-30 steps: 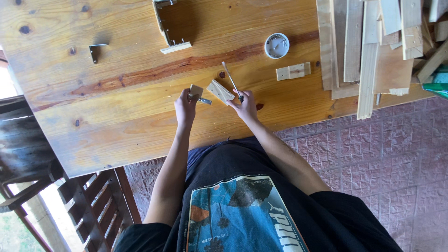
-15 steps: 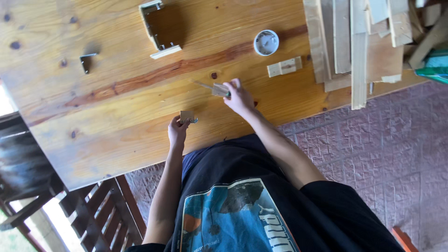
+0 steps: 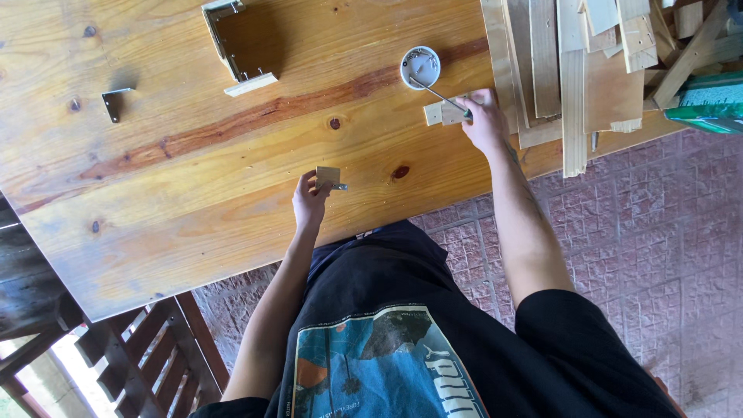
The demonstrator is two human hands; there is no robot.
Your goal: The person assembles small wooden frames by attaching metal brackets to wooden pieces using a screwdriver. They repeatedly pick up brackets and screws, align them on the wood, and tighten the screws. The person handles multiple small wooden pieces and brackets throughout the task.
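My left hand (image 3: 309, 203) pinches a small wooden block with a metal angle piece (image 3: 329, 178) just above the near edge of the wooden table (image 3: 178, 201). My right hand (image 3: 484, 120) is stretched out to the right. It grips a thin brush-like stick (image 3: 437, 94) whose tip reaches into a small round white tub (image 3: 420, 67). The same hand rests on a small pale wood block (image 3: 435, 113) lying on the table beside the tub.
A stack of wooden slats (image 3: 573, 62) covers the table's right end, with a green item (image 3: 712, 104) beyond it. An open wooden box frame (image 3: 240, 42) and a metal bracket (image 3: 114, 102) lie farther back. A wooden chair (image 3: 116, 356) stands at lower left on the paved floor.
My right hand has moved from the table's middle out to the right, carrying the stick to the white tub. My left hand keeps its small block and has shifted only slightly.
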